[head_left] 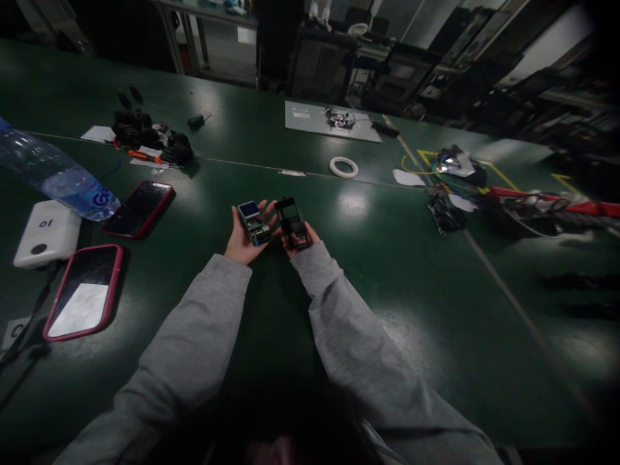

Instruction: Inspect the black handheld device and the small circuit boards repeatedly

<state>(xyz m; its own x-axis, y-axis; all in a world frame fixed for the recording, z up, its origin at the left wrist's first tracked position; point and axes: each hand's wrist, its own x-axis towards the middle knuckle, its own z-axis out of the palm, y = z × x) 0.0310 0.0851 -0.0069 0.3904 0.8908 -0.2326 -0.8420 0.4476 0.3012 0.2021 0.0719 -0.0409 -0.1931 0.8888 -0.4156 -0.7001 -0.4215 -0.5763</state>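
Note:
In my left hand [236,247] rests a small green circuit board [255,227] with a little dark-blue screen [249,209] at its far end. The palm is turned up beneath the board, and some fingertips show past its right edge. My right hand [312,234] holds a black plastic housing [292,226] with a rectangular window opening near its top. Most of the right fingers are hidden behind the housing. Board and housing are held close together, side by side, above the green tabletop [285,310].
At left are a water bottle [72,184] lying tilted, two red-cased phones [138,210] and a white device [48,232]. A tape roll [343,159], screwdriver [196,121] and grey panel [307,123] lie beyond my hands. Tangled cables [523,210] sit at right.

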